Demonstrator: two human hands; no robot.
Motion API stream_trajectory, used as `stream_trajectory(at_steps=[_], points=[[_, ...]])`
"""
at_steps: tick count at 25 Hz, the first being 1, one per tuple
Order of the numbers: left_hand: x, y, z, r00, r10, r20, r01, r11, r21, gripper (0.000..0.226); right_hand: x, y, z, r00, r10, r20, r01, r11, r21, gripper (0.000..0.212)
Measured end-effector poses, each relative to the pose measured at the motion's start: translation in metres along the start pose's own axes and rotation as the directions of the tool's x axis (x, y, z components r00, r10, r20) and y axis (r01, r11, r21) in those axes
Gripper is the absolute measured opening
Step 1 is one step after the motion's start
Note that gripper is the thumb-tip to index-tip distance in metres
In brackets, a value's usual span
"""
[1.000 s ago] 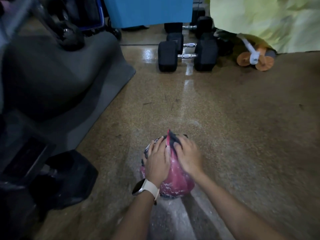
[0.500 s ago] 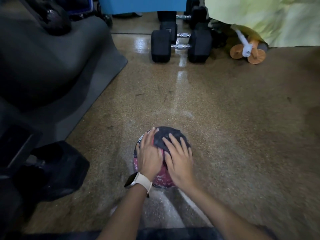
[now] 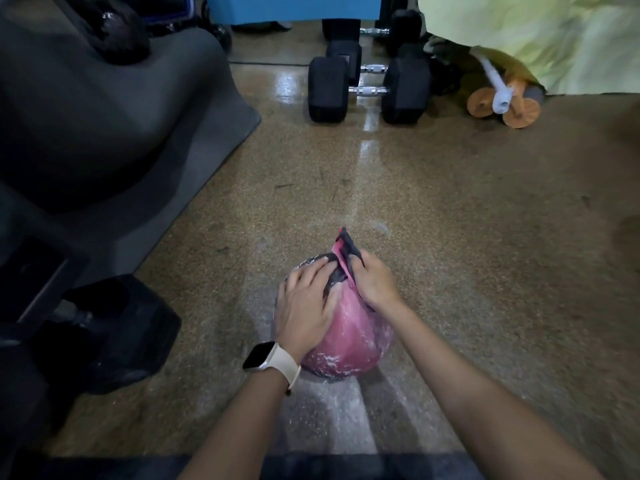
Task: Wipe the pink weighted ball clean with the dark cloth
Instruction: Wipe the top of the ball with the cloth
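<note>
Two hands were on the pink ball [image 3: 349,344], which lay on the floor; black dumbbells [image 3: 367,90] stood well beyond it. My left hand [image 3: 308,303] pressed flat on its left side, and my right hand [image 3: 372,284] clutched the bunched dark cloth [image 3: 348,249] at its top. I judged the wiping unfinished: white streaks showed on its near side, so the cloth must come there next. I saw no container.

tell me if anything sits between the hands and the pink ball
Only the dark cloth, gripped by the right hand atop the pink ball. The left hand rests directly on it. Nothing else intervenes.
</note>
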State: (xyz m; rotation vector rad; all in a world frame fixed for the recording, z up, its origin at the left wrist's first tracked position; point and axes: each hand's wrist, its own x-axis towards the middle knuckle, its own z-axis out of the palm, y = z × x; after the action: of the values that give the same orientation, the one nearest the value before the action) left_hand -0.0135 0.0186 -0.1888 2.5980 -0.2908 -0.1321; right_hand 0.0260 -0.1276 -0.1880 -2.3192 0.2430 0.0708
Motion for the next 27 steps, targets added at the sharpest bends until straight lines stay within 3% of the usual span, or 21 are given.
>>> stream_trajectory(at_steps=[2, 3, 5, 7, 9, 11, 13, 15, 17, 19, 21, 23, 25, 27], points=[[0.012, 0.001, -0.001, 0.997, -0.071, 0.031, 0.069, 0.996, 0.059, 0.045, -0.015, -0.003, 0.013, 0.993, -0.056, -0.099, 0.049, 0.996, -0.080, 0.037], [0.021, 0.000, -0.002, 0.990, -0.135, 0.045, 0.134, 0.991, 0.025, 0.042, -0.045, -0.001, 0.026, 0.982, -0.154, -0.109, 0.142, 0.983, -0.116, 0.043], [0.029, -0.006, 0.001, 0.980, -0.192, 0.051, 0.195, 0.978, -0.073, 0.048, -0.090, 0.013, 0.035, 0.955, -0.272, -0.119, 0.252, 0.955, -0.159, 0.052], [0.023, -0.001, 0.007, 0.982, -0.186, 0.010, 0.186, 0.977, -0.101, 0.064, -0.065, 0.022, 0.026, 0.967, -0.247, -0.067, 0.239, 0.965, -0.105, 0.052], [0.004, 0.012, 0.008, 0.977, -0.213, -0.005, 0.212, 0.975, -0.058, 0.078, -0.019, 0.016, 0.011, 0.998, -0.033, -0.051, 0.035, 0.999, 0.041, 0.041], [-0.004, 0.017, 0.005, 0.980, -0.194, 0.033, 0.194, 0.981, 0.000, 0.071, -0.022, 0.008, 0.012, 0.989, 0.027, -0.146, -0.023, 0.999, 0.024, 0.041], [0.010, 0.013, -0.001, 0.987, -0.142, 0.076, 0.140, 0.990, 0.031, 0.056, -0.069, 0.003, 0.030, 0.973, -0.111, -0.204, 0.085, 0.988, -0.133, 0.051], [0.018, 0.011, -0.001, 0.988, -0.138, 0.074, 0.138, 0.990, 0.008, 0.066, -0.084, 0.012, 0.026, 0.962, -0.221, -0.159, 0.188, 0.962, -0.199, 0.053], [0.013, 0.015, 0.000, 0.994, -0.108, 0.037, 0.109, 0.994, -0.028, 0.087, -0.044, 0.015, 0.012, 0.988, -0.125, -0.087, 0.117, 0.988, -0.101, 0.048], [0.004, 0.015, 0.001, 0.996, -0.063, 0.056, 0.064, 0.998, -0.023, 0.082, -0.007, 0.014, 0.000, 0.999, 0.037, -0.040, -0.036, 0.999, 0.020, 0.038], [0.008, 0.007, -0.004, 0.995, -0.049, 0.090, 0.049, 0.999, -0.001, 0.054, -0.027, 0.009, 0.010, 0.993, 0.022, -0.113, -0.025, 0.999, -0.031, 0.043], [0.018, -0.002, -0.003, 0.990, -0.099, 0.100, 0.105, 0.993, -0.061, 0.045, -0.086, 0.011, 0.031, 0.976, -0.138, -0.170, 0.114, 0.983, -0.146, 0.050], [0.017, -0.004, 0.005, 0.993, -0.102, 0.063, 0.109, 0.989, -0.105, 0.060, -0.098, 0.017, 0.025, 0.965, -0.210, -0.156, 0.183, 0.968, -0.169, 0.051], [0.009, 0.004, 0.013, 0.995, -0.102, -0.005, 0.102, 0.991, -0.089, 0.079, -0.053, 0.015, 0.011, 0.990, -0.107, -0.092, 0.098, 0.991, -0.092, 0.042]])
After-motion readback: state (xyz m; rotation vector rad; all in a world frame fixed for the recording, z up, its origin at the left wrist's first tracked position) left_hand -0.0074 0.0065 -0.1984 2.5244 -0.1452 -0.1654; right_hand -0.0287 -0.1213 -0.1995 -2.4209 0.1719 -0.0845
